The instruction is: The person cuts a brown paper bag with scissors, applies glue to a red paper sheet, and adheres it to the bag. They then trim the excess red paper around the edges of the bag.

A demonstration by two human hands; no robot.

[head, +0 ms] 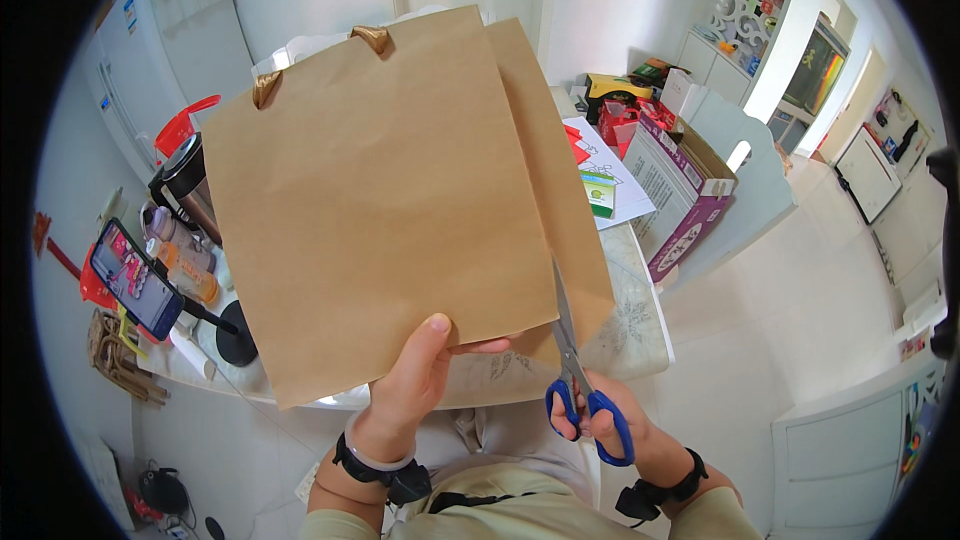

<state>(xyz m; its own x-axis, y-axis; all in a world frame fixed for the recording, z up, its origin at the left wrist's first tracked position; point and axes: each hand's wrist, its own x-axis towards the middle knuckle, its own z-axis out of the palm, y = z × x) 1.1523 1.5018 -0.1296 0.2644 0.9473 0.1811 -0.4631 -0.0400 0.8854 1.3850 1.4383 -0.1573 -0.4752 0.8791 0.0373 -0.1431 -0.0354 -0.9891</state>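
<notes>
A large piece of brown kraft paper point(375, 187), apparently a bag or folded sheet, fills the middle of the view. My left hand point(412, 375) grips its lower edge, thumb on top and fingers underneath. Behind it on the right shows a second brown layer point(555, 165), set apart from the front one. In my right hand point(600, 412) is a pair of scissors point(568, 337) with blue handles. The scissors point upward, with the blades at the front layer's lower right corner. Two shiny bronze-coloured pieces point(371, 37) show at the paper's top edge.
Left of the paper stand a phone point(136, 279) on a stand, an orange bottle point(184, 270) and a steel kettle point(187, 172). To the right are a white sheet point(626, 187), a purple carton point(686, 229) and red bags point(619, 120). The table's edge point(660, 315) curves near my body.
</notes>
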